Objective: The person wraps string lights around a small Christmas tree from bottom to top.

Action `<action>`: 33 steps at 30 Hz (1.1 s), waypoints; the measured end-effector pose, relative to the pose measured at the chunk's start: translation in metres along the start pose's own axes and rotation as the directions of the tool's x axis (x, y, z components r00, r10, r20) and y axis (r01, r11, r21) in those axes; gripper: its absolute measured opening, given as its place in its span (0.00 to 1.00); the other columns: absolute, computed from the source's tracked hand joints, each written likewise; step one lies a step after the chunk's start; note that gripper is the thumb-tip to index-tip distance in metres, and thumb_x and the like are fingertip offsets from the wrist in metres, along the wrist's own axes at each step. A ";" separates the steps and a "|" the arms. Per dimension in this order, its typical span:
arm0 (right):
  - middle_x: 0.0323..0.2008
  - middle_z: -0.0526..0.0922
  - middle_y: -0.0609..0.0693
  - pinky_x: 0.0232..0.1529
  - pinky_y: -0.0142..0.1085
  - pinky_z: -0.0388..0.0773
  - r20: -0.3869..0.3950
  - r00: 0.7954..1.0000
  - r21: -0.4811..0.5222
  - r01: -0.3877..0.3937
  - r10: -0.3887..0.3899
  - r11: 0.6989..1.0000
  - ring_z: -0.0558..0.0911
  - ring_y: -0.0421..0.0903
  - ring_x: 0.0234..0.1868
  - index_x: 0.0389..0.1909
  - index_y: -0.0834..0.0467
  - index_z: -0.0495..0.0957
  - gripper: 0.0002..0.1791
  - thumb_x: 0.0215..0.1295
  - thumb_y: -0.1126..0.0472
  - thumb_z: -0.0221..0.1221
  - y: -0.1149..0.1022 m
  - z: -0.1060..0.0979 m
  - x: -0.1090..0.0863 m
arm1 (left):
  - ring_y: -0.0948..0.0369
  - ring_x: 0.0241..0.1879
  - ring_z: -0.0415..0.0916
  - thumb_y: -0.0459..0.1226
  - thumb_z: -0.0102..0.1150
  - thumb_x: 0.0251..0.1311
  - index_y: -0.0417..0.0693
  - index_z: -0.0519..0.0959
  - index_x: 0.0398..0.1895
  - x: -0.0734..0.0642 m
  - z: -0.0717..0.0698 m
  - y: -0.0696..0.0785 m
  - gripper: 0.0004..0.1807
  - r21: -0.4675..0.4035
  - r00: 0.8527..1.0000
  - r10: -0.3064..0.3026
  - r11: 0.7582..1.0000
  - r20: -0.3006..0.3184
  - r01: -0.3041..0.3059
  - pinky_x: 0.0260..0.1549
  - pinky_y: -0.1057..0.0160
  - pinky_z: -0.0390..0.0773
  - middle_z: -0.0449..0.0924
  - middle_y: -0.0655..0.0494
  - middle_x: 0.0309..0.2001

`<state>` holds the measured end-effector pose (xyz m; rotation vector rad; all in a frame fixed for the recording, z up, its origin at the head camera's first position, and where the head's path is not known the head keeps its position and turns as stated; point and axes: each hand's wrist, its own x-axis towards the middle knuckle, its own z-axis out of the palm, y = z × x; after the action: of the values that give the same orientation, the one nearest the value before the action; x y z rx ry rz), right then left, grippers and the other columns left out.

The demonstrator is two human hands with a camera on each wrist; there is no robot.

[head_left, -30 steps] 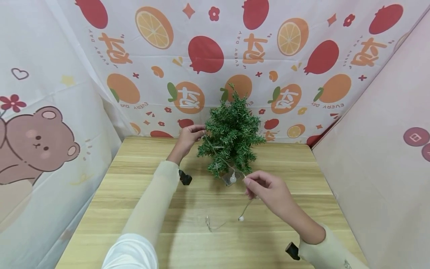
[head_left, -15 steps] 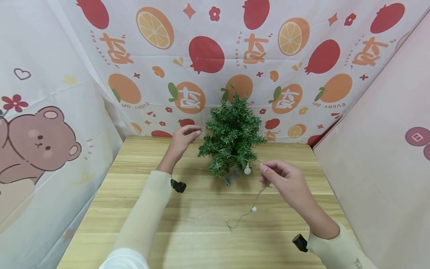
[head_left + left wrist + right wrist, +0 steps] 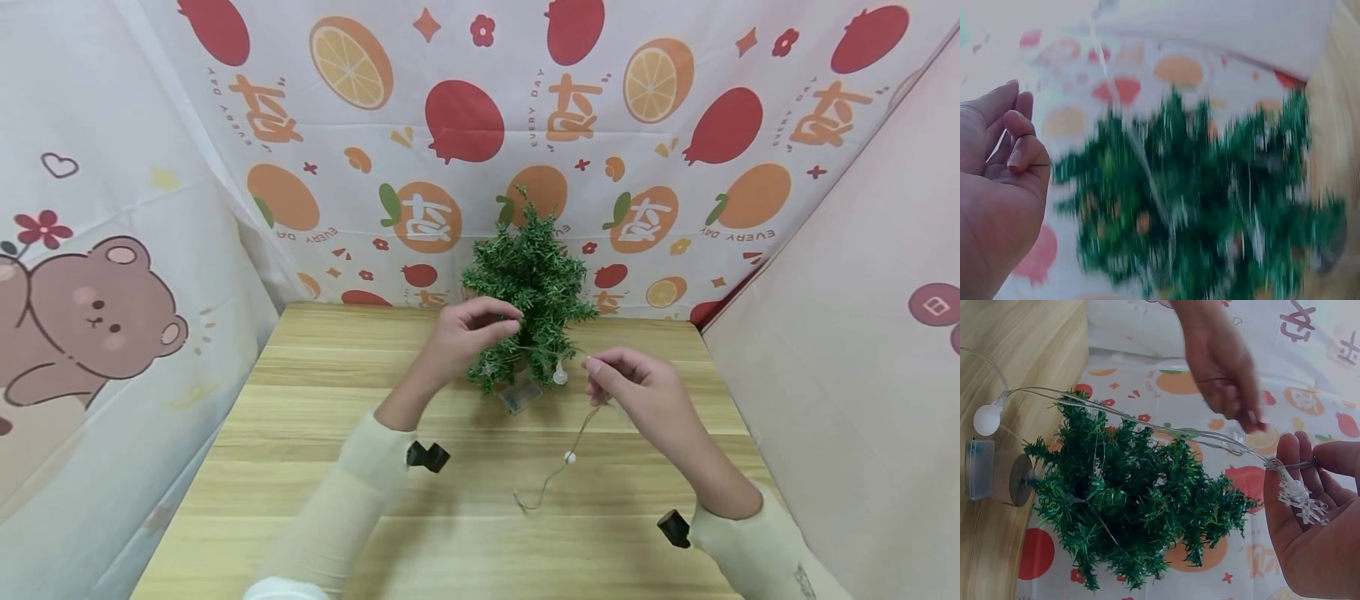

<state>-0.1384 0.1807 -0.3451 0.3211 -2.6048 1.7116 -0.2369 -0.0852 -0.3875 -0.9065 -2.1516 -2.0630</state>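
Note:
A small green artificial Christmas tree [image 3: 551,279] stands at the back of the wooden table. My right hand [image 3: 645,392], right of the tree, pinches the thin wire of a string of lights [image 3: 1166,428]. A clear spiky bulb [image 3: 1300,497] lies against its fingers in the right wrist view. One round bulb [image 3: 560,373] hangs by the lower branches. Another white bulb [image 3: 570,457] dangles below the right hand, where the wire's loose end reaches toward the tabletop. In front of the tree, my left hand [image 3: 468,337] hovers with bent fingers, holding nothing that I can see.
A clear battery box [image 3: 521,396] lies at the foot of the tree. Fruit-printed cloth [image 3: 465,121] hangs close behind it. Cloth walls, one with a bear print [image 3: 105,308], border the wooden table [image 3: 315,392] on both sides.
My left hand has left the tree's left side and swung right, in front of the branches. The right hand has moved right with the wire, drawing the bulbs along.

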 end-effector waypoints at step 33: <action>0.35 0.87 0.54 0.46 0.35 0.82 0.134 0.990 -0.143 -0.026 0.045 0.989 0.86 0.47 0.40 0.45 0.55 0.83 0.13 0.72 0.49 0.61 0.024 -0.042 0.016 | 0.50 0.30 0.71 0.39 0.54 0.74 0.40 0.79 0.44 0.030 0.083 -0.010 0.10 -0.013 0.975 -0.038 0.999 0.221 0.042 0.30 0.64 0.73 0.75 0.52 0.32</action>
<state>-0.1629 0.2253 -0.3485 0.4054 -2.8268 1.5572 -0.2356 0.0036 -0.3947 -1.1551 -2.2764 -2.0929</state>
